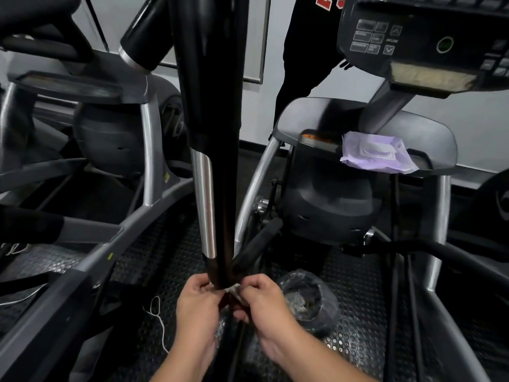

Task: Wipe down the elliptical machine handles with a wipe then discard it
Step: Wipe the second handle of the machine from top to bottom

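Observation:
The elliptical's tall black handle point(212, 106) with a silver sleeve runs down the middle of the head view. At its lower end both hands meet around the bar. My left hand point(197, 301) curls round the bar from the left. My right hand point(261, 299) grips it from the right and pinches a small white wipe point(233, 288) against the bar; most of the wipe is hidden by the fingers. A short black side grip point(259, 244) branches up to the right just above my hands.
A purple wipe packet point(377, 153) lies on the grey shroud point(429, 139) of the machine at right, below the console point(413, 31). A black-lined bin point(308, 296) sits on the rubber floor right of my hands. A person in black point(305, 59) stands behind. Another elliptical point(110, 139) stands at left.

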`<state>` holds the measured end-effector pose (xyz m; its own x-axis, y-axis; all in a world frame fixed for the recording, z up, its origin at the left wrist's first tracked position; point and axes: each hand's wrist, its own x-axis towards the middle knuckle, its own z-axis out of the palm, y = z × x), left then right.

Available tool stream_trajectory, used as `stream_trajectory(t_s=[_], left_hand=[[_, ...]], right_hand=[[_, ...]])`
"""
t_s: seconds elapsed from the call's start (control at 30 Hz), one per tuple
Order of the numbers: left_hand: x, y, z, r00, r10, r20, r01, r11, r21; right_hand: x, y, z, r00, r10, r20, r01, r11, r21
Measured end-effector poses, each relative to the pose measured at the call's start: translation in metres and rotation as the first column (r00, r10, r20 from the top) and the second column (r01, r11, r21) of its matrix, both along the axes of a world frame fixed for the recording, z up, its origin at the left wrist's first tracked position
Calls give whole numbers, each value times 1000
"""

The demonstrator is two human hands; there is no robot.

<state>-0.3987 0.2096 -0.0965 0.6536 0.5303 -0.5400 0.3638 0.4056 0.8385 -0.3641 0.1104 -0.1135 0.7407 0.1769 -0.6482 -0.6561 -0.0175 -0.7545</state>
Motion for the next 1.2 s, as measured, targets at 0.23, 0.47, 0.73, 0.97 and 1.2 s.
stream_trajectory(t_s=[0.23,0.47,0.73,0.97,1.2], left_hand=[[-4,4,6,999,-50,17,49,997,62],[-6,10,3,998,-63,-11,64,995,77],[-16,15,2,971,-226,-78,239,918,315],[-33,5,1,899,-391,-198,411,595,691],[-21,-14,9,652,-726,-219,263,-54,963]], right_hand=[[7,5,3,983,-48,-179,79,982,172],[2,14,3,953,-21,-301,131,928,350],[16,8,-4,915,-335,-226,395,859,326],[39,7,-12,948,-217,232,232,972,-42],[72,10,-22,815,296,499,-50,892,-448]])
